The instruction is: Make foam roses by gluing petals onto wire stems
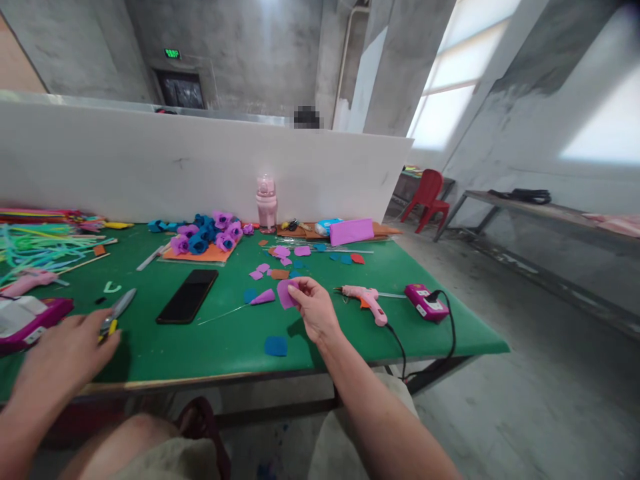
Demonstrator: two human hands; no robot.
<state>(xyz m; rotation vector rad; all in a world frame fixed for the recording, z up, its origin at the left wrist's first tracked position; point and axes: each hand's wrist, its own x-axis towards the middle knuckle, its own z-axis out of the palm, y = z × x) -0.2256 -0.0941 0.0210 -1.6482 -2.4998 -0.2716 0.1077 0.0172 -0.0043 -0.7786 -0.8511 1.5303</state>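
My right hand [316, 312] pinches a purple paper petal [286, 294] between thumb and fingers, just above the green table. Left of it lies a rolled purple bud [263, 297] on a thin clear stem. At the left, my left hand [70, 350], slightly blurred, has its fingers closed over the handles of scissors [120, 308] with yellow on the grip; the grey blades point away from me. A blue paper piece [276, 346] lies in front of the bud. Several purple, blue, orange and red cut pieces [281, 252] are scattered beyond my right hand.
A pink glue gun [365, 299] and a magenta power strip [426, 303] with a cord stand right. A black phone [187, 297] lies centre-left. Behind are finished purple and blue flowers [203, 235], a pink bottle [267, 205] and a white partition [200, 160]. Colourful strips [40, 247] lie far left.
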